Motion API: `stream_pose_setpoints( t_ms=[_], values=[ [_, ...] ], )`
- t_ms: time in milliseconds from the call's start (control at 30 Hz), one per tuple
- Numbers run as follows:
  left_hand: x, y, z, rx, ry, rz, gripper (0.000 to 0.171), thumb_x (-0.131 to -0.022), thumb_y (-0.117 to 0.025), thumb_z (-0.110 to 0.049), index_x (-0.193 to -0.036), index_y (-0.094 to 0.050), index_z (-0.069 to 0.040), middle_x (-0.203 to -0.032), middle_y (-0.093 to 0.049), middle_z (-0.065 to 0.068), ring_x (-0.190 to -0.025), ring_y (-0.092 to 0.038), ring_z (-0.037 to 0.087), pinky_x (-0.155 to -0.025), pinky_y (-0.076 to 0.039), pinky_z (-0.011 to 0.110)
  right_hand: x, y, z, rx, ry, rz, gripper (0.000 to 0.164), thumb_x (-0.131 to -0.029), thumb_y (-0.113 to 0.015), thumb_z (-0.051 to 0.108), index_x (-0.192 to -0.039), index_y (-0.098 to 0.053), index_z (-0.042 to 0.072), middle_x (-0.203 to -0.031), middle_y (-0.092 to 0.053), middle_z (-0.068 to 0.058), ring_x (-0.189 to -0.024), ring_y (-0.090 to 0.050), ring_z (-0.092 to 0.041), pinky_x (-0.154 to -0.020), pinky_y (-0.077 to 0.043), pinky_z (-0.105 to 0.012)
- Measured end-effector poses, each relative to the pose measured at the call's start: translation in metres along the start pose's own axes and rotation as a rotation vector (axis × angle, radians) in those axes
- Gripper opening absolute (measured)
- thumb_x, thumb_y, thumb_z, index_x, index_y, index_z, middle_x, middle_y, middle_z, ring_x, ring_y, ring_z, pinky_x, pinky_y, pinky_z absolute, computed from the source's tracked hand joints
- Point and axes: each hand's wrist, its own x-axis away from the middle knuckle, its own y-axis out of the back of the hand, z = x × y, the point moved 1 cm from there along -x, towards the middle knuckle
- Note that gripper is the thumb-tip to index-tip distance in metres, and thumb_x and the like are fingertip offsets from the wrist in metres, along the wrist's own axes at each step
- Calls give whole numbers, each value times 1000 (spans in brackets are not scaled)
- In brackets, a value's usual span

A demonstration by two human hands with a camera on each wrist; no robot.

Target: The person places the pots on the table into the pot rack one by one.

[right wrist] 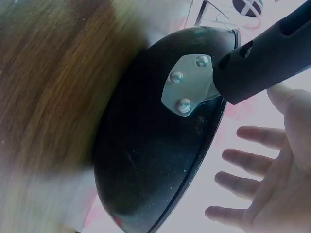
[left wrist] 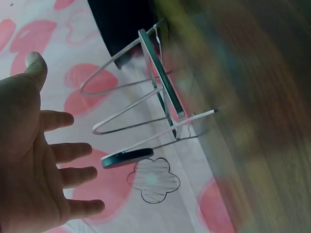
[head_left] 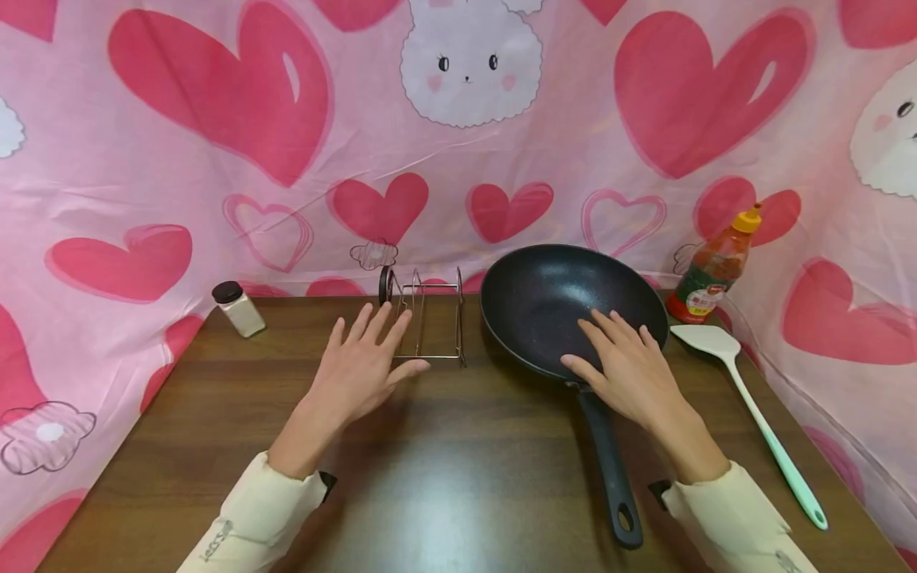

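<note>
My left hand [head_left: 360,368] hovers with spread fingers in front of a wire rack [head_left: 428,355]; the left wrist view shows a gap between the fingers [left wrist: 73,153] and the rack's metal loops [left wrist: 129,114]. Over the near right side of a black frying pan [head_left: 552,278], my right hand [head_left: 634,370] is held with fingers extended. In the right wrist view that palm [right wrist: 284,179] faces the pan's outer wall [right wrist: 146,131] and lies beside its handle [right wrist: 267,56], holding nothing. Whether the right thumb touches the handle cannot be made out.
A shaker jar with a dark lid [head_left: 239,310] stands at the back left of the wooden table [head_left: 444,493]. At the right are a red sauce bottle [head_left: 712,267] and a white spatula with a green handle [head_left: 759,422]. A pink heart-patterned cloth [head_left: 444,151] hangs behind.
</note>
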Motion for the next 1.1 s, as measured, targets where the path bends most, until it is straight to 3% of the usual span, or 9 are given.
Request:
stream_pose_setpoints(
  t_ms=[100,267,367,700,867,1100],
  values=[
    [-1,0,-4,16,-40,-21,81,-98,-47,-67,-159,-35,-16,-162,-31,16,-150,-23,40,-117,-19,64,3,0,-2,-35,19,-22,69,-100,-57,54,-144,-54,0,-154,-41,-24,-144,-33,-46,-112,-24,-70],
    [-2,-1,-12,90,-98,-31,77,-99,-51,-63,-158,-37,-17,-161,-35,15,-150,-26,38,-117,-25,62,6,4,-3,-175,38,52,71,-100,-56,56,-146,-52,2,-156,-40,-21,-142,-38,-44,-108,-32,-69],
    [-3,-1,-17,118,-119,-29,76,-99,-52,-63,-158,-38,-17,-161,-35,14,-150,-27,37,-116,-27,61,6,6,-2,-238,40,92,71,-101,-54,57,-148,-50,4,-158,-39,-19,-142,-38,-42,-110,-31,-68],
    [-10,-3,-25,173,-184,-60,75,-96,-59,-60,-155,-44,-16,-157,-42,13,-144,-38,37,-110,-37,60,8,16,-3,-308,102,74,60,-101,-62,42,-143,-53,0,-150,-47,-23,-138,-43,-43,-110,-32,-66],
    [-13,-4,-27,237,-184,-36,73,-96,-63,-56,-154,-44,-17,-156,-43,12,-141,-41,35,-106,-40,63,7,20,-7,-347,125,91,57,-101,-64,38,-143,-54,0,-146,-52,-22,-136,-48,-40,-109,-36,-62],
    [-11,-4,-39,421,-170,47,65,-97,-68,-46,-152,-47,-18,-155,-44,6,-141,-42,28,-110,-39,56,13,24,-12,-475,113,123,51,-100,-66,32,-140,-57,2,-141,-58,-18,-130,-54,-37,-101,-48,-57]
  ],
)
